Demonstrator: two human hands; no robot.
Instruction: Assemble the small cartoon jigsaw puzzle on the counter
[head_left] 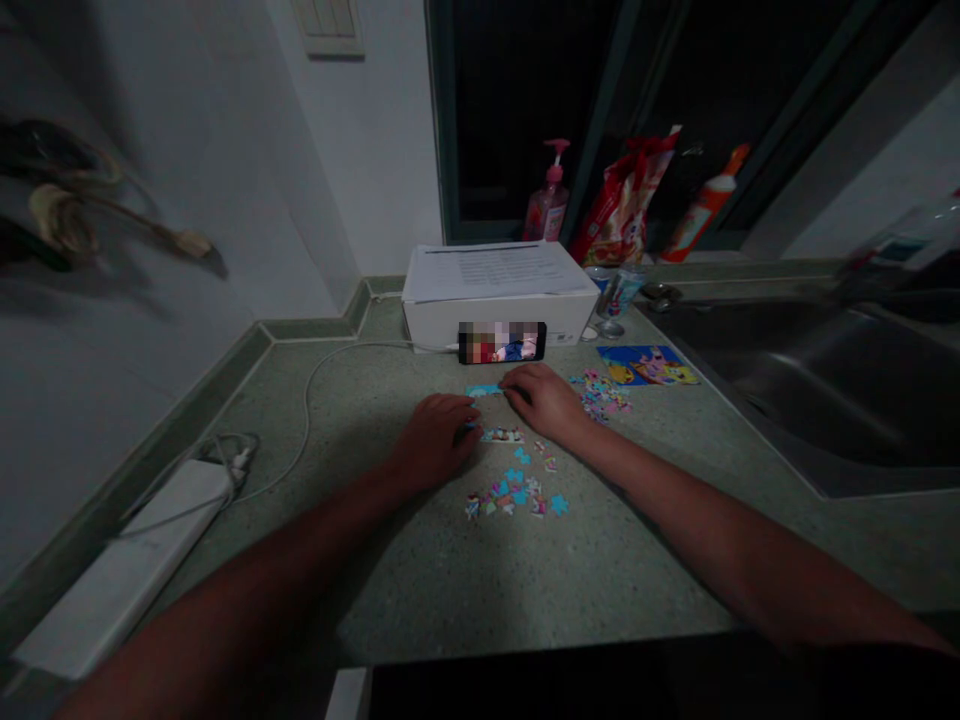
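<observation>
At the far left, a white power strip (150,535) lies on the speckled counter (420,580). A white cord (306,400) curls away from it and runs over to the phone (502,345), which leans on a white box (499,275).

Next comes the left hand (435,440). Its fingers are bent, and the tips are by the left end of the blue puzzle strip (484,391). I cannot tell if they pinch anything. The blue strip lies flat, just in front of the phone. Below it is a shorter row of joined pieces (502,435), near the left thumb. Closer to the person, loose pieces (517,490) are spread out, some of them plain blue.

The right hand (544,400) is next. Its fingers curl down, and the thumb and a fingertip meet at the right end of the blue strip. They seem to touch it, but I cannot tell if they grip a piece.

Farther right is a pile of small pieces (600,395), then a bright picture card (649,365), then the sink (757,370).

I think the hands are fitting or straightening the blue strip. The next move seems to call for light fingers, so that the joined bits stay together, and a good look for matching shapes and colors.
</observation>
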